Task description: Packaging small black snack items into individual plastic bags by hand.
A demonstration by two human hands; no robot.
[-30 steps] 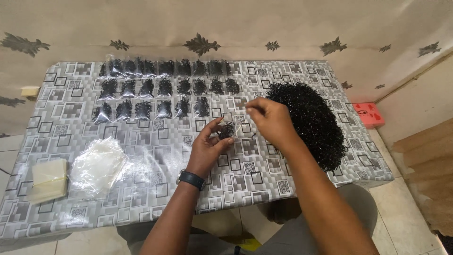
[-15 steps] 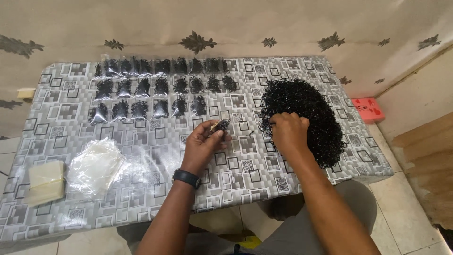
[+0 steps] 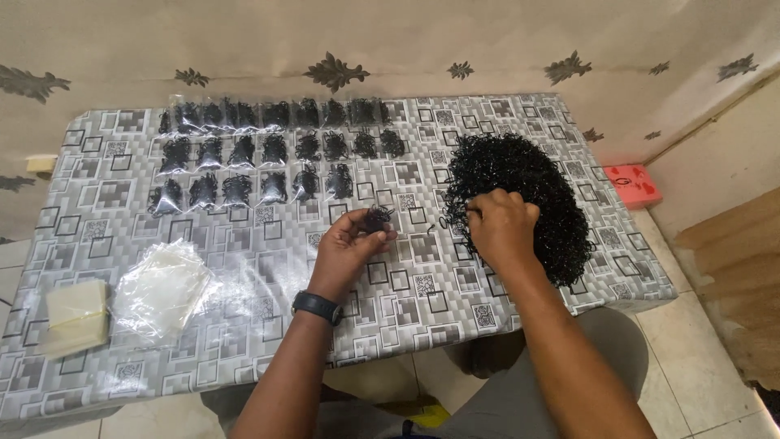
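Looking down, I see a table (image 3: 244, 341) covered with a grey cloth printed in nested squares. My left hand (image 3: 345, 248) sits near the middle of it, palm tipped up, fingers curled loosely round a small bunch of black rings (image 3: 376, 218) pinched at the fingertips; a black wristwatch (image 3: 317, 306) circles that wrist. My right hand (image 3: 500, 228) lies at three o'clock from the left one, well apart from it, its fingers closed down into the near edge of a big heap of black rings (image 3: 528, 195). Whether those fingers have actually caught any rings I cannot tell, since the knuckles hide the tips. The heap runs from twelve o'clock of that hand round to its four o'clock, reaching close to the table's right edge.

At eleven o'clock from the left hand, three rows of small clear filled bags (image 3: 268, 150) lie flat, each holding a dark clump of rings. At nine o'clock, near the table's left end, rests a loose pile of empty clear bags (image 3: 162, 289), and just beside it, further left, a pale cream stack (image 3: 75, 313) of flat sheets or packets.
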